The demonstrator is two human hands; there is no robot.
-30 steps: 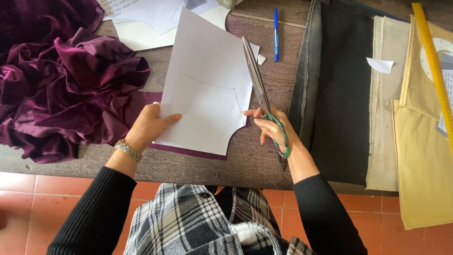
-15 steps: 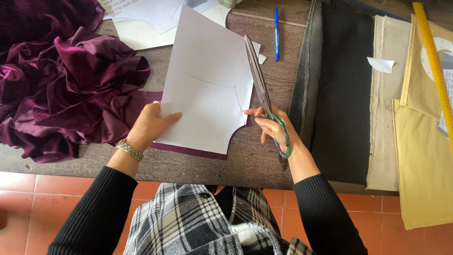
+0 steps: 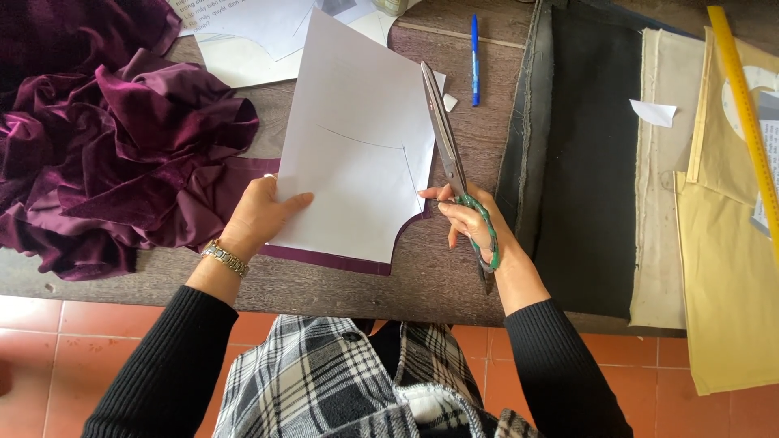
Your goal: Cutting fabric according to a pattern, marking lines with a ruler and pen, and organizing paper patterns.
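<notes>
A white paper pattern piece (image 3: 357, 138) lies on purple velvet fabric (image 3: 122, 154) on a wooden table (image 3: 438, 276). My left hand (image 3: 260, 212) presses the pattern's lower left edge, thumb on top of the paper. In my right hand (image 3: 469, 223) are long scissors with green handles (image 3: 451, 162). Their blades point away from me along the pattern's right edge and look almost closed. A strip of purple fabric shows below the pattern's bottom edge.
A blue pen (image 3: 475, 61) lies beyond the scissors. Dark fabric (image 3: 584, 154), cream fabric (image 3: 661, 186) and yellow fabric (image 3: 726, 268) lie stacked at the right, with a yellow ruler (image 3: 746, 113). More white paper sheets (image 3: 251, 32) rest at the back.
The scissor blades have edged slightly forward along the pattern's right edge. My left hand stays put on the paper.
</notes>
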